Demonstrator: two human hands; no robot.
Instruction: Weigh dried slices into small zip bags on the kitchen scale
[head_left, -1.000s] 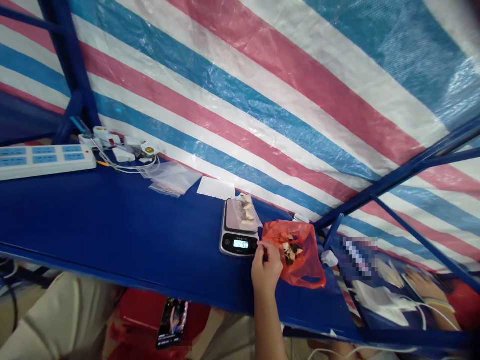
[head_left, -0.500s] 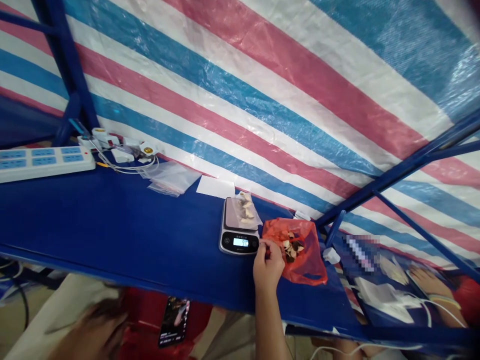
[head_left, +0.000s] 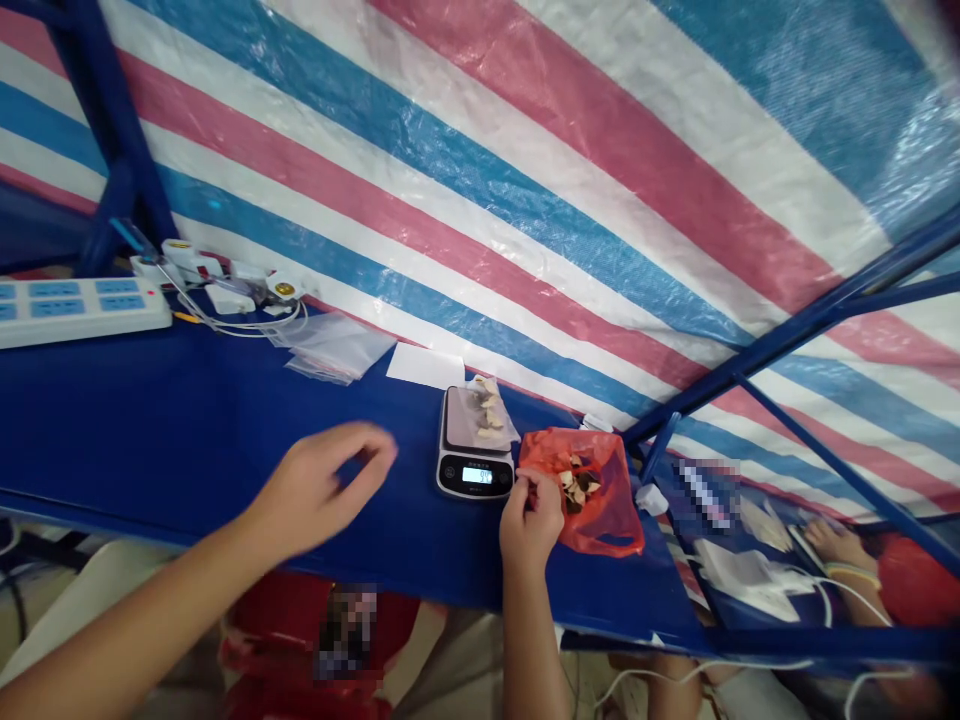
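My left hand is over the blue table, left of the scale, its thumb and fingers curved into a ring with the tips together. Nothing shows in that pinch. My right hand is closed beside the right front corner of the digital kitchen scale, fingers curled; whatever they hold is hidden. On the scale's plate lies a clear plastic bag with pale dried pieces. The lit display's digits are blurred. Just right of my right hand, an open red plastic bag contains more pale and dark dried pieces.
A power strip, plugs and cables lie at the back left. Flat clear bags and white paper are behind the scale. Blue metal bars and a striped sheet bound the table. At far right is another person's hand.
My left hand has risen from below the table edge to above the table, left of the scale. My right hand stays beside the scale. The view has shifted slightly.
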